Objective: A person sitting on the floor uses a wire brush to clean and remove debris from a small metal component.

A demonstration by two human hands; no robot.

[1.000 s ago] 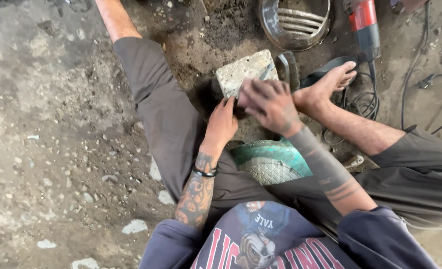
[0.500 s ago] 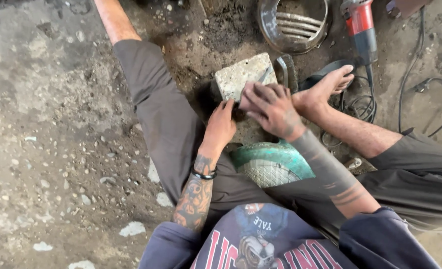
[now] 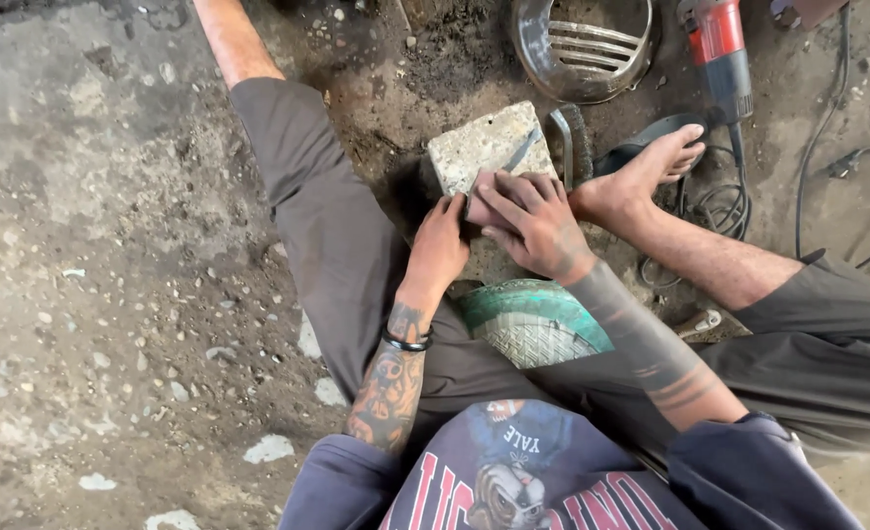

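Observation:
I sit on the ground with my legs spread around a pale stone block (image 3: pixel 484 145). A small reddish-brown piece (image 3: pixel 482 199) lies on the block's near edge. My right hand (image 3: pixel 533 224) presses down on top of it with spread fingers, and my left hand (image 3: pixel 442 240) grips its left side. Most of the piece is hidden under my fingers. My bare right foot (image 3: pixel 641 177) rests just right of the block.
A green woven-pattern round object (image 3: pixel 531 322) lies between my thighs. A dented metal bowl (image 3: pixel 582 44) with slots sits beyond the block. A red power tool (image 3: pixel 717 49) and its black cables (image 3: pixel 847 157) lie at the upper right. A curved wire brush (image 3: pixel 572 142) rests beside the block.
Both hands and the small piece have shifted slightly toward me along the block. My legs and the other things hold their places.

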